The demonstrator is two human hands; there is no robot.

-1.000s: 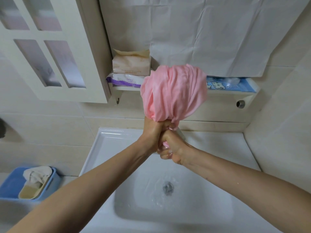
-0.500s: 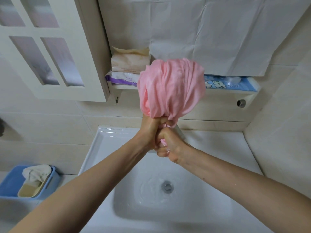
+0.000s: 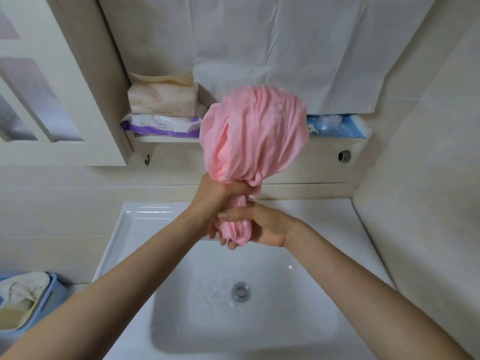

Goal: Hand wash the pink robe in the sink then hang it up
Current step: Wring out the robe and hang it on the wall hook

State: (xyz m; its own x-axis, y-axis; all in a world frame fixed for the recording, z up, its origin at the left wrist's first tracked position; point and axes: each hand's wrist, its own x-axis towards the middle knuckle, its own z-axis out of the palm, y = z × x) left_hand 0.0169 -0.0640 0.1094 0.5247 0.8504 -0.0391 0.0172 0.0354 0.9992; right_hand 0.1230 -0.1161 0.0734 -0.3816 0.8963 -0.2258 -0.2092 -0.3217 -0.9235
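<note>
Wringing: robe (image 3: 253,133) bunched above the sink (image 3: 145,216), near its back edge. Left hand (image 3: 218,196) clenched on its neck; right hand (image 3: 262,224) clenched on the twisted tail below. Water pooled at drain (image 3: 241,292).

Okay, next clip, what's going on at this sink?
A person is wringing out the pink robe over the white sink. The left hand grips the bunched fabric just under the big ball of cloth, and the right hand is closed around the twisted tail below it. Water is pooled and rippling around the drain. The robe is held up clear of the basin and is not hung up yet.
</note>
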